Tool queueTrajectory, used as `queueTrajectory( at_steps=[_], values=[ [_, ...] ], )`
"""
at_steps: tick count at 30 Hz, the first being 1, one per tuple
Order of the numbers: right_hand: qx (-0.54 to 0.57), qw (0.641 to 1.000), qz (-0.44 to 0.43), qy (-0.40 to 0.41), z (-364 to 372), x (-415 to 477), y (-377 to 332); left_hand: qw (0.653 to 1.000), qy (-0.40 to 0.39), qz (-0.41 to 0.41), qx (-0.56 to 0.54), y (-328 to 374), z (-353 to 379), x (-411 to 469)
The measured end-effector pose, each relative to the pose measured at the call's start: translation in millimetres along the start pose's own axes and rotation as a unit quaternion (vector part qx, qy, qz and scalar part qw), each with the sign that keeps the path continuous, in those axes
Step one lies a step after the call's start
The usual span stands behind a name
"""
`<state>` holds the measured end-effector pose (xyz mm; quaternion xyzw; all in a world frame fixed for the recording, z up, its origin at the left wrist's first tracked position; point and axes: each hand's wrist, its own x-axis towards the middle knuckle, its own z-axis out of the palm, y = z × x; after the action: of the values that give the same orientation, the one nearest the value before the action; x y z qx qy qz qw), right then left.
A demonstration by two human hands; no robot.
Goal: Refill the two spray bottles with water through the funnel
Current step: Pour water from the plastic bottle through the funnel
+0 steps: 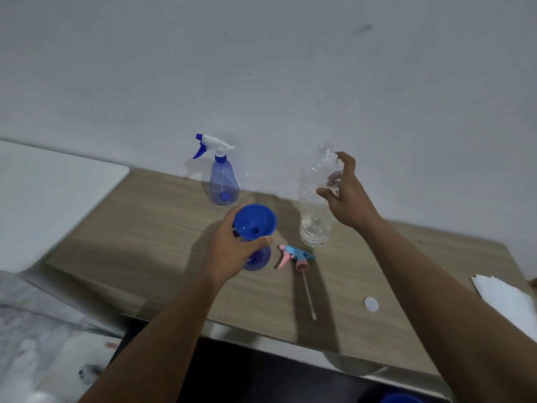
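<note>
A blue funnel [255, 221] sits in the neck of an uncapped blue spray bottle [259, 257], and my left hand [232, 251] grips that bottle at the neck. A pink and light-blue spray head [295, 255] with its dip tube lies on the table just to the right. At the back stands a second blue spray bottle [223, 181] with its white and blue trigger head on. A clear plastic water bottle [316, 199] stands uncapped; my right hand [344, 196] is right beside it with fingers spread, not closed on it.
The wooden table [145, 242] meets a white wall at the back. A white bottle cap [371, 303] lies near the front right. White paper [505, 295] rests at the right edge. A white surface [52, 199] adjoins the table on the left.
</note>
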<state>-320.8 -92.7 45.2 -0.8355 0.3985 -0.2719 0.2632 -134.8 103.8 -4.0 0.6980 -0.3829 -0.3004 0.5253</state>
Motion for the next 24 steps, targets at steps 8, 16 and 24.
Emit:
queueTrajectory(
  at_steps=[8, 16, 24],
  values=[
    [0.074, 0.996, 0.051, 0.022, 4, -15, 3, 1.000, 0.010, 0.005, 0.007, -2, 2, 1],
    [0.061, 0.988, 0.144, -0.014, -4, -35, -12, 0.999, -0.014, 0.011, 0.027, 2, 0, -1],
    [0.015, 0.954, 0.299, -0.029, 9, -82, -46, 1.000, -0.008, 0.016, -0.008, -1, 1, -3]
  ],
)
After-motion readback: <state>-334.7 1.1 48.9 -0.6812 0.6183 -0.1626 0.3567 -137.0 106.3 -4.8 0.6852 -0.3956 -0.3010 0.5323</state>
